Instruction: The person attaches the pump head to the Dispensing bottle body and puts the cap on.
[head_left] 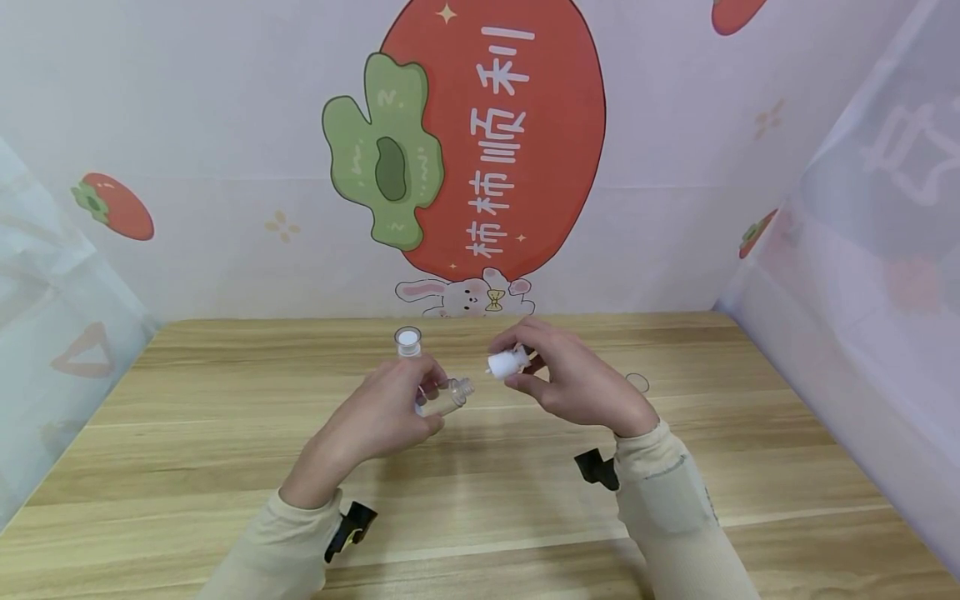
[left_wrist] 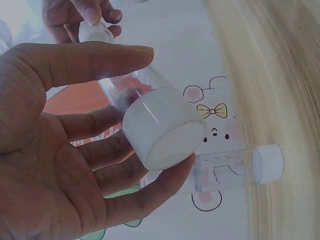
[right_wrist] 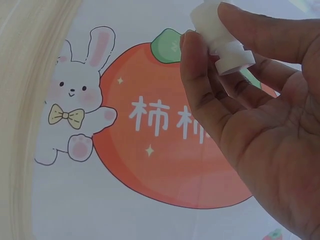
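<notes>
My left hand [head_left: 390,408] grips a small clear bottle [head_left: 444,402] with a white base [left_wrist: 164,132]. The bottle is tilted, its bare threaded neck pointing right. In my right hand [head_left: 573,375], thumb and fingers pinch a white pump head [head_left: 506,363], seen from its other side as a white stepped piece [right_wrist: 215,27] in the right wrist view. A short gap separates the pump head from the bottle neck in the head view. Behind the left hand stands a clear cylinder [left_wrist: 225,170] with a white base [left_wrist: 270,164], partly hidden by that hand in the head view.
A thin clear round rim [head_left: 637,382] shows on the wooden table [head_left: 480,500] beyond the right hand, partly hidden by it. A printed cloth [head_left: 225,125] with persimmons and a rabbit hangs behind the table and along both sides. Black wrist mounts [head_left: 352,529] sit at the cuffs.
</notes>
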